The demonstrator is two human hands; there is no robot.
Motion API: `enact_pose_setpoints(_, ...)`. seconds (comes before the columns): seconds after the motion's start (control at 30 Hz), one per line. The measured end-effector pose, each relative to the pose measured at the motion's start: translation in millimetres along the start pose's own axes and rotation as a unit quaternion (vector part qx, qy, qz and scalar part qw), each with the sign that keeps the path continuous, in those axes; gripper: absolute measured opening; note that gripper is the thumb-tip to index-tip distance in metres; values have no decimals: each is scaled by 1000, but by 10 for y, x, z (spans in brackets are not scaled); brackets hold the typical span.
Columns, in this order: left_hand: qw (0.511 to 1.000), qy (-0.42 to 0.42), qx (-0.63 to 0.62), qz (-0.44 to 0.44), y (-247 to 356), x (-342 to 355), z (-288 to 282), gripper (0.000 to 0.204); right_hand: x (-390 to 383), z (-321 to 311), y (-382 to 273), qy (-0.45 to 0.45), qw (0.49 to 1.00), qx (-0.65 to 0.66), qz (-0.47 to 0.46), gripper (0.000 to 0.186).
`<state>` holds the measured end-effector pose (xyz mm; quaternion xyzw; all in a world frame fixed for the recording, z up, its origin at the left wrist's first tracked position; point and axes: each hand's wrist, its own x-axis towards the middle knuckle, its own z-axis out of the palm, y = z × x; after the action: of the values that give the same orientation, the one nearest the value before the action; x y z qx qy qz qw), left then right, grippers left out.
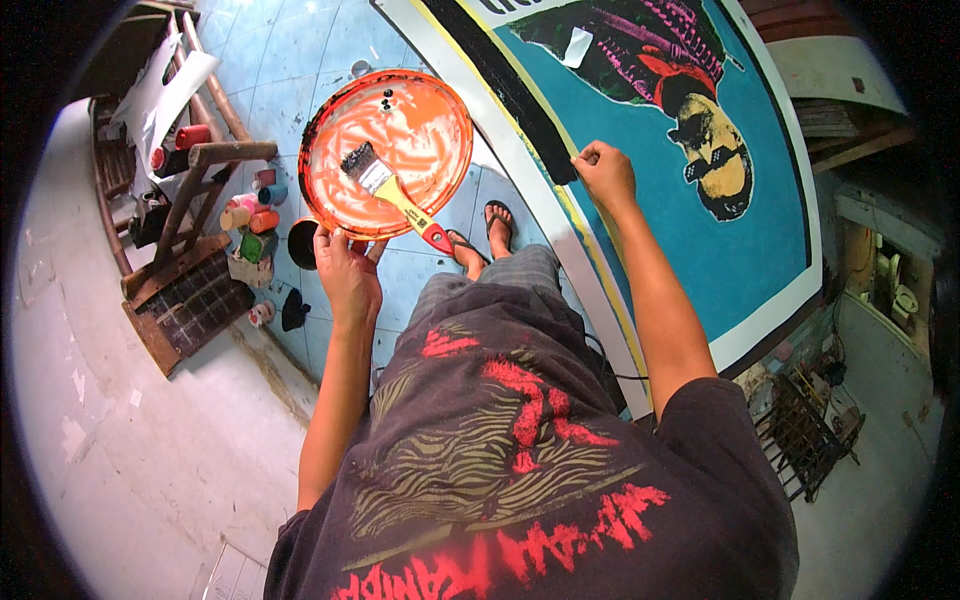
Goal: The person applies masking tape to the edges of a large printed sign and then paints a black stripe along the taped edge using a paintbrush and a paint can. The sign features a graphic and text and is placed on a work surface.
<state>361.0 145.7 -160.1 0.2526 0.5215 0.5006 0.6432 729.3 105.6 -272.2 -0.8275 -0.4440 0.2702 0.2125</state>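
My left hand (348, 275) grips the near rim of a round orange lid (430, 120) smeared with paint, its thumb and fingers at the edge. Across the lid lies a flat paintbrush (405, 203), its bristles black and its handle yellow and red. A few black drops sit near the lid's far side. My right hand (606, 172) is over a large painted board (770, 255), fingertips pinched together at the end of a black painted stripe (515, 80) edged with yellow lines. Whatever the fingertips hold is too small to make out.
The board bears a figure in sunglasses (722, 165) on teal, with a small white scrap (577, 47) on it. To the left are paint containers (255, 220), a dark round pot (301, 243) and a wooden chair (190, 190). My sandalled feet (498, 226) stand on blue tiles.
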Motion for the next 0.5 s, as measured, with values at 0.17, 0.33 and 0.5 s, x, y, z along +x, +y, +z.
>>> enact_pose_setpoints(0.17,1000,1,-5,-1,-17,2,-3,32,17,28,25,-4,1000,2,6,19)
enact_pose_setpoints(0.33,1000,8,-2,-3,-10,15,7,32,44,51,74,7,1000,-7,-20,19)
enact_pose_setpoints(0.5,1000,11,-4,0,-8,18,22,32,81,28,131,7,997,77,-15,21)
